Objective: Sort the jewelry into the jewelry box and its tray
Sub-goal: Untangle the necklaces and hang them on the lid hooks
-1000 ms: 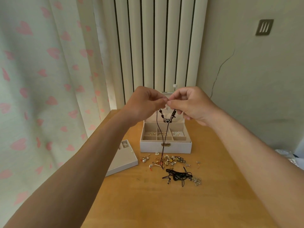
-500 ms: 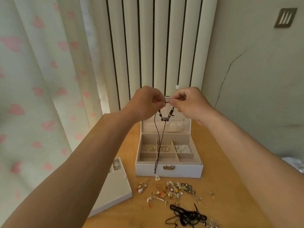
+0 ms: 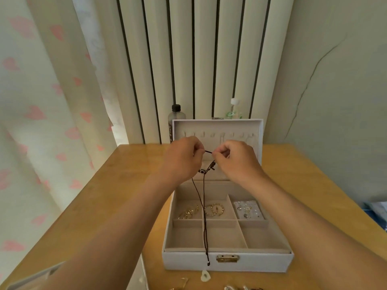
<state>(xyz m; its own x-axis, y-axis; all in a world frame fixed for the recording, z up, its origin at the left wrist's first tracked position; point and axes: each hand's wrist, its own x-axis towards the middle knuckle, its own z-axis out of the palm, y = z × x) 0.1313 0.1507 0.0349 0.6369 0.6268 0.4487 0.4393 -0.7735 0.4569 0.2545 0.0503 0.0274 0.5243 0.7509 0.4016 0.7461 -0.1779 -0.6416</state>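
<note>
Between the left hand (image 3: pixel 184 161) and right hand (image 3: pixel 237 162), which pinch its ends, the cord necklace (image 3: pixel 205 231) dangles below them over the jewelry box (image 3: pixel 261 263), where its loose tail might snag the gold rings (image 3: pixel 214 209).

The tabletop (image 3: pixel 117 185) was pale wood, smooth with a soft sheen. The jewelry box (image 3: pixel 251 263) had a white matt shell, possibly faux leather, a beige velvety cloth lining (image 3: pixel 188 237) and a shiny brass-coloured metal clasp (image 3: pixel 227 258). The cord necklace (image 3: pixel 205 227) was thin, dark, matt string. The hoop earrings (image 3: pixel 214 209) were glossy gold-toned metal. The curtain (image 3: pixel 41 101) was soft matt cloth, the dark-capped bottle (image 3: pixel 176 117) clear plastic, and the radiator (image 3: pixel 201 59) smooth and painted.
</note>
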